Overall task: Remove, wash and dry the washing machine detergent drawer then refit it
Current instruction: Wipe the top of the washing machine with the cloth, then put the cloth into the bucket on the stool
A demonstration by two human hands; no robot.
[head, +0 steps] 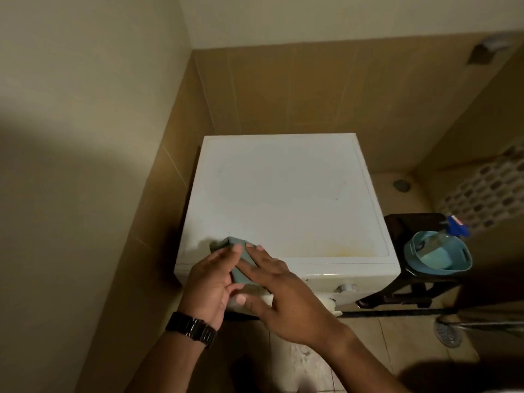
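At the front-left corner of the washing machine (286, 194), the left hand (208, 282) curls round the grey-green detergent drawer (236, 258), while the right hand (272, 290) lies over it with fingers straight, thumb near its white front. To do this well, the person should probably keep the drawer level and support its underside. A blue basin (438, 252) sits at right.

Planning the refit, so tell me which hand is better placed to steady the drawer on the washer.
Probably left. The left hand already curls around the grey-green drawer at the washer's front-left corner; the right hand only lies flat across it, fingers straight.
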